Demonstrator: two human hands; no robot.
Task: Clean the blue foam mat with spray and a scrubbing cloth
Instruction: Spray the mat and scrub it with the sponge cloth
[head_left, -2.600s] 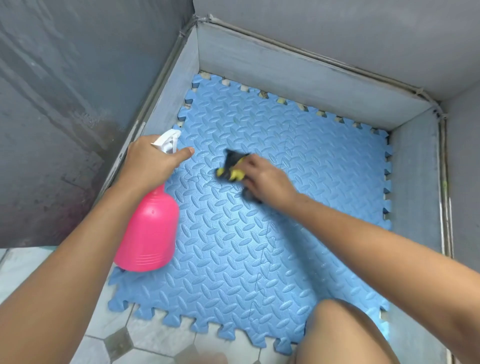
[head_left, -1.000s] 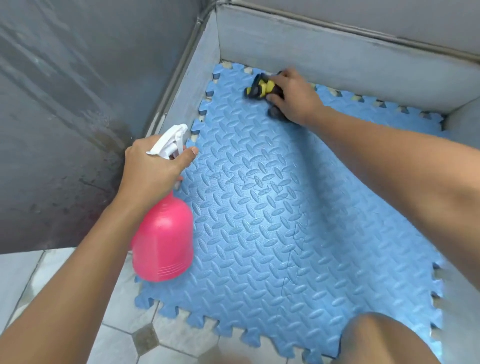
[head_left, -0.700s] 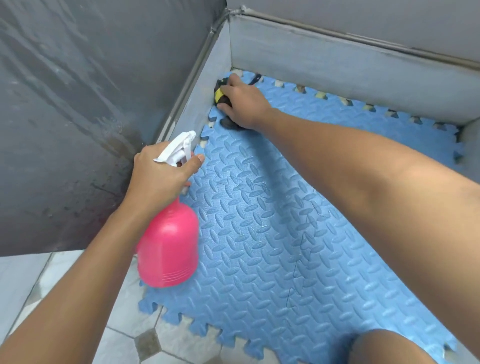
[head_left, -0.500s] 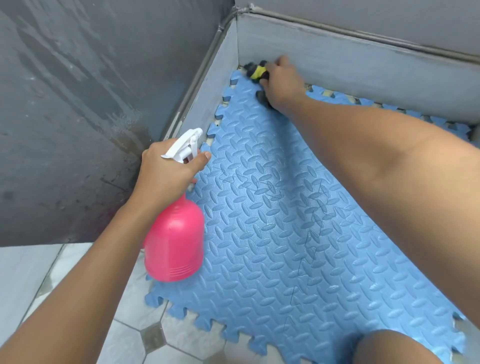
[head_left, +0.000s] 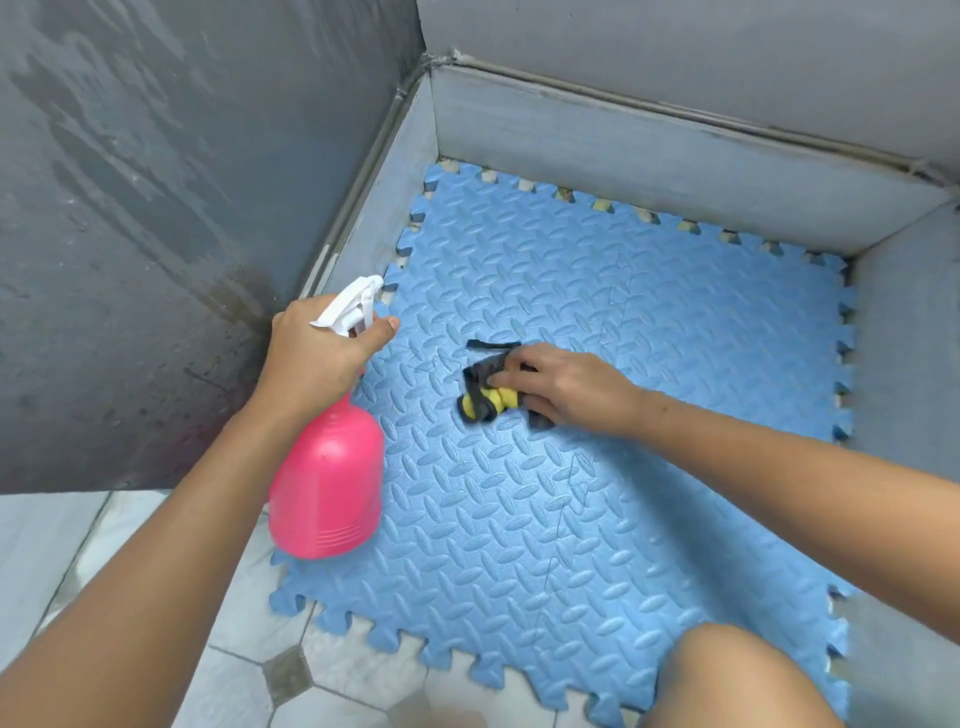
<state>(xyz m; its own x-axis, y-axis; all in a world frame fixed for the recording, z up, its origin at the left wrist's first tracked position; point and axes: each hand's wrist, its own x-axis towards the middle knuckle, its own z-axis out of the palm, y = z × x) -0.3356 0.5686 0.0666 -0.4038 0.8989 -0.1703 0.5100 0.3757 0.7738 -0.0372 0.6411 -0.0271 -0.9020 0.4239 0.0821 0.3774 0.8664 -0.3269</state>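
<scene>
A blue foam mat (head_left: 597, 509) with a raised diamond pattern and jigsaw edges lies on the floor in a grey walled corner. My left hand (head_left: 317, 356) grips the neck of a pink spray bottle (head_left: 327, 483) with a white trigger head, held above the mat's left edge, nozzle pointing up and right. My right hand (head_left: 566, 384) presses a crumpled black and yellow scrubbing cloth (head_left: 485, 397) onto the mat's middle. A black strip of the cloth trails toward the far side.
Low grey walls (head_left: 649, 156) border the mat on the far, left and right sides. A dark, streaked wall (head_left: 156, 208) rises at left. Pale floor tiles (head_left: 311, 675) show at the near left. A bare knee (head_left: 737, 680) rests over the mat's near right corner.
My right hand has dragged the cloth from the mat's far left corner back to its middle. The left hand still holds the spray bottle by the left edge.
</scene>
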